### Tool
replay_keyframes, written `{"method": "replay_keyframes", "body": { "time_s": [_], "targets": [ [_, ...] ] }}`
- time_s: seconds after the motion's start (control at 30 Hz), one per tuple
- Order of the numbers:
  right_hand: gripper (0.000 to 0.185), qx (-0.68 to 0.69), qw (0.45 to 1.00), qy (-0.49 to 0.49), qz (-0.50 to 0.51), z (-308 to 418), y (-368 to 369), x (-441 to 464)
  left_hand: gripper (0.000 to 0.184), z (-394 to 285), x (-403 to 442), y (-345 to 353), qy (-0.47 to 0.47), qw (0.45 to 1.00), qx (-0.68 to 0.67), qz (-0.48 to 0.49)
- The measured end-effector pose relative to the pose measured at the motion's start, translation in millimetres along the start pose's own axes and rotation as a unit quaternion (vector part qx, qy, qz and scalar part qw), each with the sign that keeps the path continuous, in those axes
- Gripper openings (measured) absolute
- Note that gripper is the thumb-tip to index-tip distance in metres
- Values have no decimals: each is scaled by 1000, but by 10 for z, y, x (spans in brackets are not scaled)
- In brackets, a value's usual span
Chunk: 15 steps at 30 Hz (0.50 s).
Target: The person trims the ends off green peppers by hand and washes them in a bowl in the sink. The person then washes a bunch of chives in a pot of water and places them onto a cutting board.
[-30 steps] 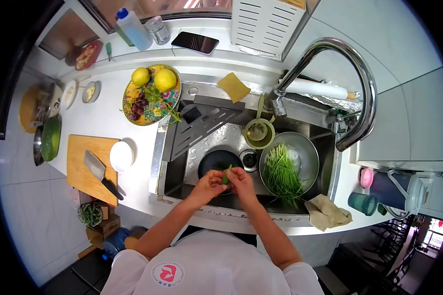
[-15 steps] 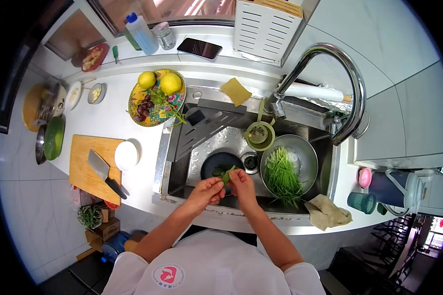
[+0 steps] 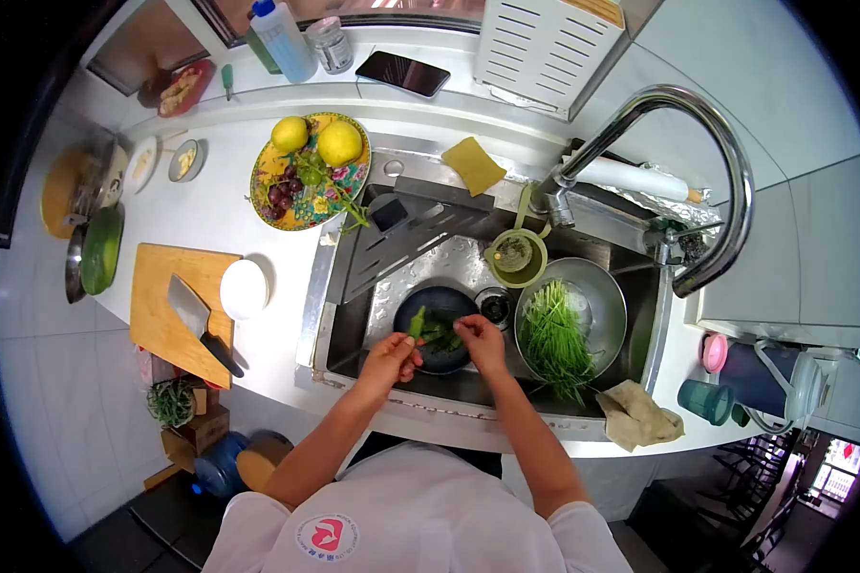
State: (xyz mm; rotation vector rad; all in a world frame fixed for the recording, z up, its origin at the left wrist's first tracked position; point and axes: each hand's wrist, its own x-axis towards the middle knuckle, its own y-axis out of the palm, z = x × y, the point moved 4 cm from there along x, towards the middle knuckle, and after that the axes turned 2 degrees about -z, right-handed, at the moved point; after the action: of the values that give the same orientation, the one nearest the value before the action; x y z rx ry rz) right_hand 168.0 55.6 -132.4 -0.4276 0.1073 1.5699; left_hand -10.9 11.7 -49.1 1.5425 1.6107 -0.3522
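My left hand [image 3: 390,363] pinches a small green pepper [image 3: 418,322] upright over the near left rim of a dark bowl [image 3: 403,307]. More green pods [image 3: 441,336] lie inside that bowl, in the sink. At the bowl's right side is my right hand [image 3: 483,344], its thumb and fingertips pressed together; whatever they hold is too small to make out. A metal basin [image 3: 613,320] with a bunch of long green chives [image 3: 556,339] stands to the right of my right hand.
The faucet [image 3: 736,181] arches over the sink's right side. A green strainer [image 3: 521,263] sits behind the basin. A cleaver [image 3: 193,310] lies on the cutting board [image 3: 153,296], beside a white bowl [image 3: 245,289]. A patterned fruit plate [image 3: 339,205] stands behind. A cloth [image 3: 637,417] drapes the front edge.
My hands, close together on the green pepper before, have moved apart. The left keeps the pepper, now held upright, while the right has shifted right to the bowl's edge. The view has shifted slightly.
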Motion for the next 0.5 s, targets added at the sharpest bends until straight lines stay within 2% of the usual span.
{"method": "replay_keyframes", "body": {
  "time_s": [0.03, 0.07, 0.1, 0.13, 0.2, 0.33, 0.4, 0.43, 0.5],
  "targets": [
    [20, -2, 1000, 2, 3, -32, -27, 13, 22, 20, 20, -59, -2, 1000, -3, -2],
    [21, -176, 983, -11, 57, -65, -5, 5, 21, 37, 21, -127, -1, 1000, 0, -15],
    [23, -344, 932, -27, 111, -10, 40, -9, 21, 47, 24, -177, 0, 1000, 3, -29],
    [23, -345, 931, -27, 117, -74, 86, -3, 21, 77, 38, -217, -4, 999, -5, -33],
    [23, -414, 899, -90, 114, -179, 220, 0, 21, 102, 22, -262, -7, 999, -4, -50],
    [20, -437, 881, -146, 105, -249, 328, 18, 22, 118, -10, -296, -11, 998, -6, -60],
    [17, -443, 869, -208, 74, -236, 352, 83, 23, 160, 22, -322, -15, 998, -7, -56],
    [17, -443, 868, -209, 77, -255, 375, 134, 23, 165, 35, -338, -17, 999, -5, -52],
    [15, -502, 831, -208, 118, -334, 453, 213, 23, 137, 26, -339, -7, 999, -6, -50]
  ]
}}
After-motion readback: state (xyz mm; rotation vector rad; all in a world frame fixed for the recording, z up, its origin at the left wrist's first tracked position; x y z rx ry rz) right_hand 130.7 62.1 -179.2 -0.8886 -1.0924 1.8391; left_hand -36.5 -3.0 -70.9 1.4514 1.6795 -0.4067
